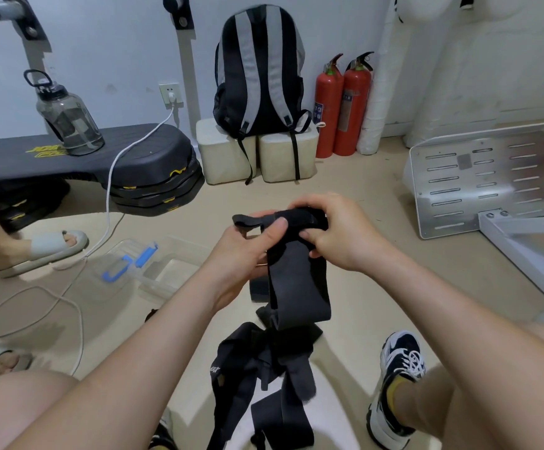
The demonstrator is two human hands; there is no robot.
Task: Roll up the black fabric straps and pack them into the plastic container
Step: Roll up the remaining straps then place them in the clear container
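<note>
I hold one black fabric strap (296, 277) in both hands at the centre of the view, above the floor. My left hand (248, 251) pinches its upper end with the thumb on top. My right hand (332, 232) grips the partly rolled top of the strap. The rest of it hangs down in a wide band. More black straps (264, 378) lie in a loose heap on a white seat between my knees. The clear plastic container (163, 271) with blue clips lies open on the floor, left of my left forearm.
A white cable (69, 287) snakes across the floor past the container. Another person's sandalled foot (46, 251) stands at the left. Black step platforms (154, 177), a backpack (261, 76) on white blocks, two fire extinguishers (342, 105) and a metal plate (478, 183) ring the floor.
</note>
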